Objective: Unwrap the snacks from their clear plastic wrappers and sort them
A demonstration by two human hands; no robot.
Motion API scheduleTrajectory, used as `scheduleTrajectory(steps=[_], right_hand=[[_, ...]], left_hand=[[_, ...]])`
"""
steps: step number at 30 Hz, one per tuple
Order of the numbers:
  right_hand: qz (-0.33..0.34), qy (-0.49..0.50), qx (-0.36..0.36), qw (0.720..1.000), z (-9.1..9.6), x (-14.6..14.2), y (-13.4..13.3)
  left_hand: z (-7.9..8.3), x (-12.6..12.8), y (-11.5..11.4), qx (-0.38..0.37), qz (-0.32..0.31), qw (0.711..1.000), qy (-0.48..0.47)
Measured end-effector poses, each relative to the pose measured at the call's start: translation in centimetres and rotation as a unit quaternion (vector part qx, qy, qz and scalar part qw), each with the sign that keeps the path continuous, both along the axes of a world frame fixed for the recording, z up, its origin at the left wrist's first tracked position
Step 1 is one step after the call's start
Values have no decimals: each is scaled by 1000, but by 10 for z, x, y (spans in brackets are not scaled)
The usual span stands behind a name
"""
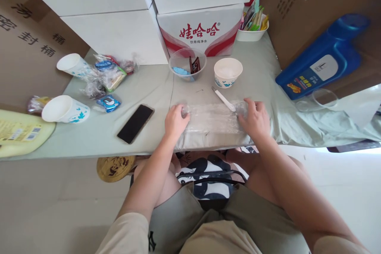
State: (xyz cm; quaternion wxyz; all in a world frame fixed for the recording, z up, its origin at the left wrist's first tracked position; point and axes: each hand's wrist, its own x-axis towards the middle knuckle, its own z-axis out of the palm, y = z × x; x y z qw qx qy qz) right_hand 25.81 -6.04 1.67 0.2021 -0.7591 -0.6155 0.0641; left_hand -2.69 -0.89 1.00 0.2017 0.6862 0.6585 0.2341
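Observation:
A sheet of clear plastic film lies flat near the table's front edge. My left hand rests on its left end with the fingers curled down onto it. My right hand presses its right end, fingers bent over a bunched corner of the film. A small white-handled knife lies just behind the film, its tip close to my right fingers. Behind it stand a paper bowl and a clear plastic bowl holding blue and dark brown packets.
A black phone lies left of the film. Two paper cups and a heap of wrapped snacks sit at the left. A blue jug and a clear cup lie at the right. Cardboard boxes line the back.

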Motion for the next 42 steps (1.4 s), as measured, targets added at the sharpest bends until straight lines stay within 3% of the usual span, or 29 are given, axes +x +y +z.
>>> scheduleTrajectory(steps=[4,9,13,17,20,23,26,29,31,33,38,40,42], right_hand=[[95,-56,-5,994,2,-7,-16],[239,23,-68,968,7,-11,-37],[223,134,-19,965,17,-20,-23],[271,215,-106,932,16,-37,0],[275,222,-174,919,14,-45,7],[246,306,-174,903,15,-46,8],[197,458,-145,855,19,-48,8],[156,548,-116,813,19,-55,10],[137,585,-118,791,15,-61,12],[116,598,-130,782,11,-65,14],[74,574,-158,800,3,-65,19],[87,577,-152,798,4,-63,21],[112,590,-132,788,5,-61,20]], left_hand=[[1,4,4,26,-57,998,19],[-4,1,12,-5,-151,988,-28],[-4,9,9,-30,-234,965,-118],[5,17,5,-13,-289,935,-203],[10,5,9,30,-284,923,-259],[10,-12,15,44,-184,905,-380],[6,-12,10,-88,-74,834,-540],[3,6,-3,-288,-67,733,-613],[3,19,-10,-369,-81,698,-609],[3,28,-11,-396,-72,711,-576],[6,25,-6,-342,-47,820,-457],[8,20,-5,-330,-73,828,-448],[10,15,-5,-324,-95,813,-474]])
